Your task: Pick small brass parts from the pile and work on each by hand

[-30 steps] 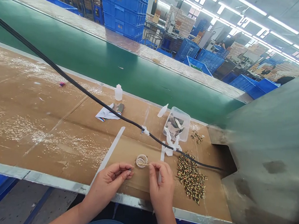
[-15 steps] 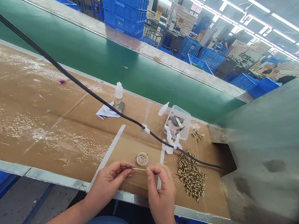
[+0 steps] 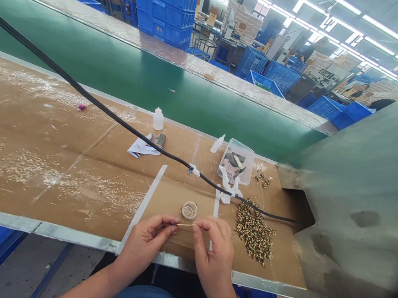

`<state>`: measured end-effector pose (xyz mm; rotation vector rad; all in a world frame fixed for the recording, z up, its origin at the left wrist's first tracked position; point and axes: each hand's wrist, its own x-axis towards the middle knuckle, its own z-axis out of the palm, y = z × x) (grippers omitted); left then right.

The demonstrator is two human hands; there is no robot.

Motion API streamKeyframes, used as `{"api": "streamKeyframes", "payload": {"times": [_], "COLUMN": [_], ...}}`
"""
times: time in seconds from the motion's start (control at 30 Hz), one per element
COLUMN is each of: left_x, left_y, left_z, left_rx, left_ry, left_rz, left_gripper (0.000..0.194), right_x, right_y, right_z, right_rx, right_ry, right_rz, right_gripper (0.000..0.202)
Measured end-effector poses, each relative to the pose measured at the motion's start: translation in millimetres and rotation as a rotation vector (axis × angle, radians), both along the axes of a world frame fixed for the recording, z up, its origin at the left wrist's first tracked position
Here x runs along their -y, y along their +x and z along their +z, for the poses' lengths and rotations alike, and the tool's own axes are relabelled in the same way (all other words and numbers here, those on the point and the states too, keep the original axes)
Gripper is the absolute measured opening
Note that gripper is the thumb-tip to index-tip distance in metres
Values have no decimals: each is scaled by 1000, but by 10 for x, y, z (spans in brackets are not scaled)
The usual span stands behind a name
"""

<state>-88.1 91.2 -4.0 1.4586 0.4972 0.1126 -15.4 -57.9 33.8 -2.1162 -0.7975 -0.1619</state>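
Observation:
A thin pale stick [image 3: 185, 225], much like a toothpick, spans the small gap between my two hands. My right hand [image 3: 214, 249] is closed, pinching the stick's right end between thumb and forefinger. The thumb and fingers of my left hand [image 3: 148, 237] are pressed together around something small and dark at the stick's left tip, mostly hidden by the fingertips. Just beyond the stick stands a small clear round cup [image 3: 189, 210]. To the right of my right hand lies a heap of small gold-and-dark metal parts [image 3: 254, 233].
A black cable [image 3: 128, 128] crosses above the cardboard-covered bench [image 3: 90, 172]. Toward the back are a white bottle [image 3: 158, 119], a folded cloth [image 3: 146, 146], a dropper bottle [image 3: 217, 144] and a clear plastic box [image 3: 247, 166]. A metal housing [image 3: 363, 203] rises at right, a green conveyor belt [image 3: 122, 67] behind.
My right hand has shifted slightly left, so less of the stick shows between the hands. My left hand has stayed nearly still.

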Motion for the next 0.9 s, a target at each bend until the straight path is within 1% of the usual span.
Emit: {"api": "streamKeyframes", "payload": {"times": [0.17, 0.33, 0.4, 0.5, 0.6, 0.7, 0.8, 0.9], "left_x": [-12, -14, -11, -7, -4, 2, 6, 8], "left_y": [3, -7, -15, -24, -26, -24, -21, -16], "left_z": [-22, -20, -16, -23, -46, -56, -30, 15], "left_rx": [0, -11, -12, -6, 6, 27, 37, 35], "left_ry": [65, 124, 122, 100, 77, 26, -28, -41], "left_rz": [-27, -34, -27, -18, -23, -19, -12, -13], "left_gripper": [18, 18, 19, 19, 20, 19, 19, 19], "right_x": [-29, -41, -32, -8, 21, 42, 53, 52], "right_y": [4, -36, -53, -69, -65, -40, 9, 74], "right_z": [75, 155, 167, 151, 113, 83, 60, 27], "right_rx": [77, 119, 145, 156, 142, 119, 111, 130], "right_ry": [-32, -39, -41, -41, -12, 39, 64, 40], "right_rz": [49, 148, 179, 192, 156, 85, 4, -56], "right_gripper": [9, 11, 11, 13, 14, 13, 11, 9]}}
